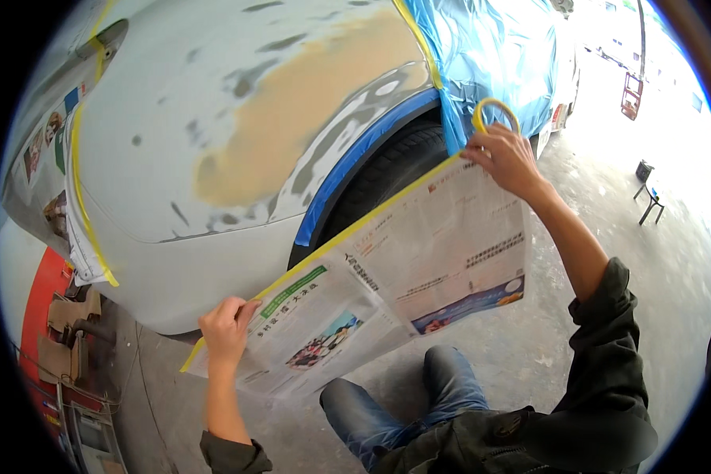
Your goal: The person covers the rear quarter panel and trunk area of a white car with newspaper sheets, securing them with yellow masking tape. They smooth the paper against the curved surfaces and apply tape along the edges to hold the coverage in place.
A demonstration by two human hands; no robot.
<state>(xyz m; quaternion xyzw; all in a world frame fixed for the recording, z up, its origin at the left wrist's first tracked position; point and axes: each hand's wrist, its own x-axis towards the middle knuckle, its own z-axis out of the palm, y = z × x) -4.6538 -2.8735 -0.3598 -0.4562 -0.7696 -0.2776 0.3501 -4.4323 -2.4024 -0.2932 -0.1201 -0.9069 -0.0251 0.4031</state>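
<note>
A wide newspaper sheet [395, 296] is stretched slantwise between my hands, with yellow masking tape running along its upper edge. My left hand [226, 328] pinches the taped edge near the lower left end. At the upper right corner, my right hand [509, 162] grips the sheet together with a roll of yellow masking tape [479, 118]. Behind the sheet is a pale car body panel [126, 182] with a tan sanded patch [284, 103]. Blue tape [355, 156] lines the wheel arch. Part of the tyre [395, 166] shows; the sheet hides the rest.
Blue plastic film [498, 51] covers the car beyond the arch, edged with yellow tape. More taped paper [87, 245] hangs at the car's left end. A small dark stool [650, 204] and a black bucket [645, 170] stand on the concrete floor at right. Brown objects [75, 324] lie at lower left.
</note>
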